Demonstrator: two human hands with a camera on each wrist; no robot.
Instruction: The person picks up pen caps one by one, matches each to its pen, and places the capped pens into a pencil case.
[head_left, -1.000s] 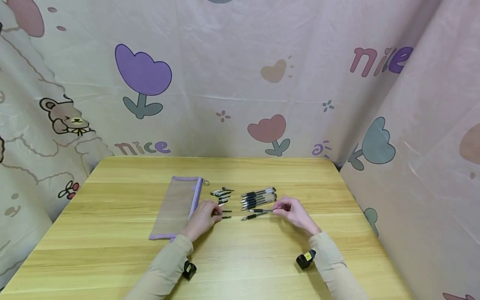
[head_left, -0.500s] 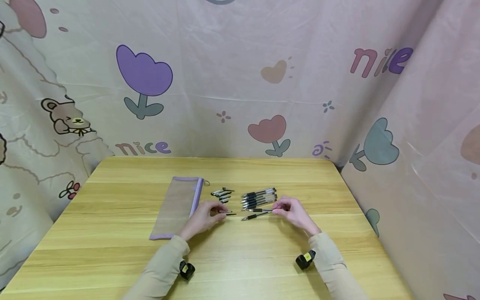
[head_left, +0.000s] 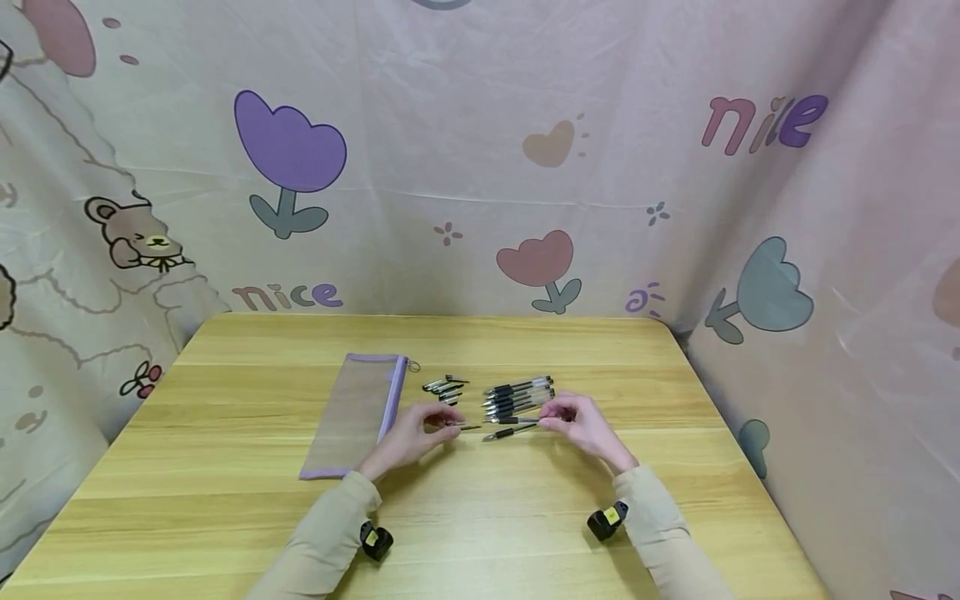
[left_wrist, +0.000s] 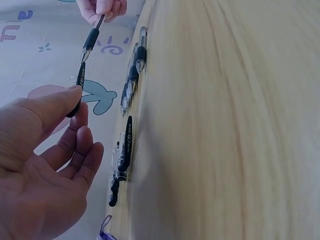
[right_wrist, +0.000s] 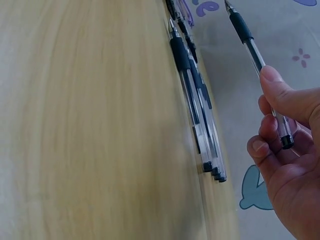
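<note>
My left hand [head_left: 411, 435] pinches a black pen cap [left_wrist: 80, 89] between thumb and finger, just above the table. My right hand [head_left: 583, 427] grips a clear gel pen [right_wrist: 252, 52] with a black grip near its rear end, its tip pointing left. In the left wrist view the pen's tip is right at the cap's end; whether it is inside I cannot tell. An uncapped pen [head_left: 508, 433] lies just in front of the held one. Behind it, several more gel pens [head_left: 517, 395] lie side by side. More loose caps [head_left: 444, 387] lie beyond my left hand.
A see-through pouch [head_left: 345, 417] with purple edging and a zip lies flat left of the caps, partly behind my left hand. The wooden table [head_left: 480, 533] ends at a printed curtain [head_left: 420, 167] at the back. A black wrist camera [head_left: 606, 522] hangs below each sleeve.
My left hand has lifted a cap off the table and brought it right, up to the pen's tip. The right hand has shifted slightly left with the pen.
</note>
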